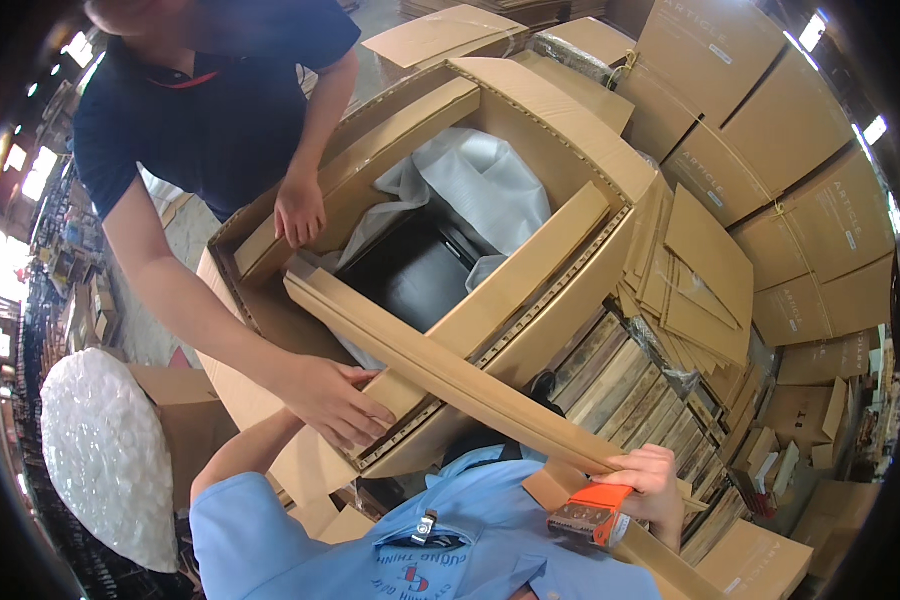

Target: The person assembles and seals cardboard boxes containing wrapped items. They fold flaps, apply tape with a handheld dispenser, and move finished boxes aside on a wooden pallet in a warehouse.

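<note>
My right hand [652, 487] is closed around the near end of a long cardboard strip [450, 372], which slants across the open carton [560, 275]. An orange tape dispenser [595, 512] sits against that hand; whether the hand grips it too, I cannot tell. My left forearm [255, 450] reaches to the carton's near left corner, its hand hidden behind a co-worker's hand [342, 400] that rests there. The co-worker's other hand [300, 207] touches a cardboard piece at the left wall. Inside lie a black flat-surfaced item [405, 268], white foam sheet [490, 185] and cardboard side pieces [525, 270].
The co-worker [215, 110] stands across the carton on the left. Tall stacked boxes [760, 150] rise at right, beside leaning cardboard sheets [705, 270] and a wooden pallet [620, 385]. A white bubbly-surfaced bundle [105, 455] is at lower left.
</note>
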